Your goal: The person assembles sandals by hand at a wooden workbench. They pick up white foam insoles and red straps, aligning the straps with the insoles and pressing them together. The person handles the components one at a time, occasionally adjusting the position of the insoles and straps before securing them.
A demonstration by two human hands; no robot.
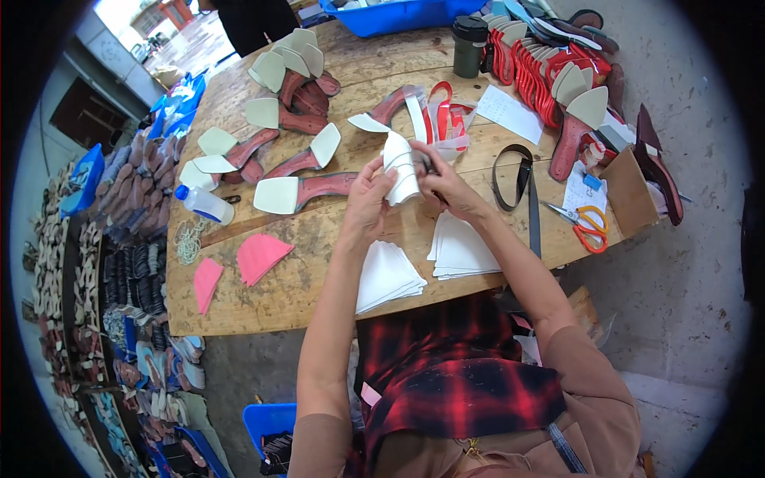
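Above the middle of the wooden table, a curled white shoe piece [402, 177] is held up between my two hands. My left hand [370, 193] is closed on its left side, with the thumb on the surface. The fingers of my right hand [451, 182] wrap the right side, and something dark shows among them that I cannot make out. Below the hands lie two stacks of white fan-shaped pieces, a left stack [386, 275] and a right stack [464, 248]. Just beyond them rests a reddish insole [389, 107] with a white front part.
Several insoles [299, 163] with pale fronts lie left, near pink pieces [263, 256], a glue bottle [205, 204] and string [190, 239]. To the right are a black strap [534, 203], orange-handled scissors [588, 227], a cardboard box [629, 191], a dark cup [468, 49] and red insoles [535, 80].
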